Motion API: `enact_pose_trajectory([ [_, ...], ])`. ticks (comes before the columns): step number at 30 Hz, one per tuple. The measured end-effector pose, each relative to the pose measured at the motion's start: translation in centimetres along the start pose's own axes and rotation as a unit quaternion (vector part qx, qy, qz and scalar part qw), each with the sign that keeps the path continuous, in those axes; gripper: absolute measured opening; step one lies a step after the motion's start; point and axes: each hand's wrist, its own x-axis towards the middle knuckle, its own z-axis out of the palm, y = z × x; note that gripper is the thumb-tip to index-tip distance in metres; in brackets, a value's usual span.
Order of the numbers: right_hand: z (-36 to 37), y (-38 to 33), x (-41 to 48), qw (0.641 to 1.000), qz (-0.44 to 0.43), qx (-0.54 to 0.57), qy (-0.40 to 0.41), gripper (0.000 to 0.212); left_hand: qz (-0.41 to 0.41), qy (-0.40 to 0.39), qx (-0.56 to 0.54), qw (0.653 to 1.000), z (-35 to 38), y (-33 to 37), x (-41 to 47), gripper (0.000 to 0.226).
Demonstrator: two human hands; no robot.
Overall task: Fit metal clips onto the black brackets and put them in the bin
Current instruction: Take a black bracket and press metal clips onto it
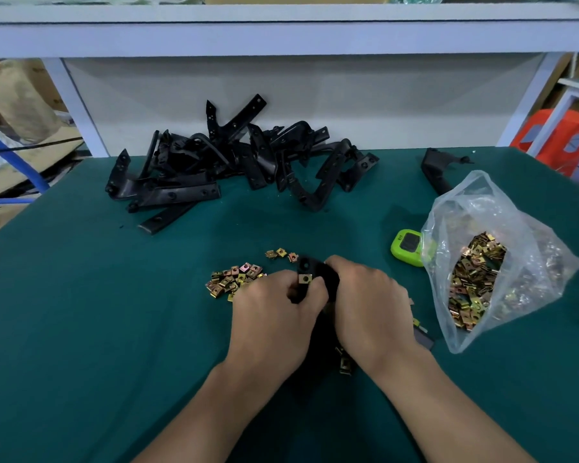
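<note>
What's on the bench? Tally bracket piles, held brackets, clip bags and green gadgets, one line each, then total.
bracket pile: 1
held bracket: 1
clip bag: 1
green gadget: 1
Total: 4

Black brackets (234, 162); brass-gold clips (234, 279)

Cool, even overhead light is falling on a wide-angle view that is bending at its edges.

The green bench (81, 295) is sitting evenly lit, with soft shadow pooling under the left hand (274, 305) and right hand (371, 302), where the black bracket (326, 277) is losing its detail. The clear bag (475, 208) at right is catching pale glare. The white shelf (281, 38) at the far edge is bowing slightly, and the far corners are smearing into blur.
</note>
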Motion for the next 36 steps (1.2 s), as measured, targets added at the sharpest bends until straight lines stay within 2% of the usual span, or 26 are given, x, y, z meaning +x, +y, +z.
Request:
enact_pose_trajectory([
  [3,0.3,0.7,0.2,0.999,0.012,0.032,0.035,0.010,0.042,-0.039,-0.042,0.997,-0.7,-0.6,0.3,0.035],
  [6,0.4,1.6,0.5,0.997,0.038,0.042,0.054,0.016,0.016,-0.085,-0.018,0.996,-1.7,-1.7,0.6,0.019],
  [10,0.6,2.5,0.6,0.996,0.052,0.030,0.063,0.028,0.064,-0.216,0.049,0.973,-2.3,-1.2,-0.2,0.010],
  [12,0.7,2.8,0.7,0.996,0.056,0.030,0.067,0.029,0.084,-0.301,0.064,0.948,-1.9,-0.6,-0.7,0.024],
  [14,0.8,3.0,0.8,0.996,0.053,0.036,0.070,0.027,0.067,-0.341,0.042,0.937,-1.3,-0.3,-0.8,0.031],
  [17,1.0,2.8,0.7,0.996,0.039,0.046,0.060,0.025,0.043,-0.307,0.005,0.951,-0.5,-0.5,-0.5,0.020],
  [22,1.1,2.5,0.4,0.997,0.035,0.049,0.044,0.020,0.100,-0.103,0.136,0.980,-0.3,-1.6,-0.1,0.008],
  [25,1.2,2.5,0.4,0.997,0.030,0.048,0.044,0.022,0.103,-0.042,0.144,0.983,-0.8,-1.9,0.4,0.016],
  [28,1.3,2.6,0.4,0.998,0.031,0.044,0.034,0.024,0.092,-0.057,0.126,0.986,-1.1,-2.3,0.6,0.020],
  [31,1.3,2.8,0.5,0.998,0.045,0.038,0.034,0.023,0.057,-0.105,0.126,0.985,-1.5,-2.5,0.9,0.038],
  [36,1.1,2.7,0.7,0.997,0.054,0.042,0.031,0.021,0.000,-0.054,0.139,0.989,-4.0,-3.9,2.6,0.019],
])
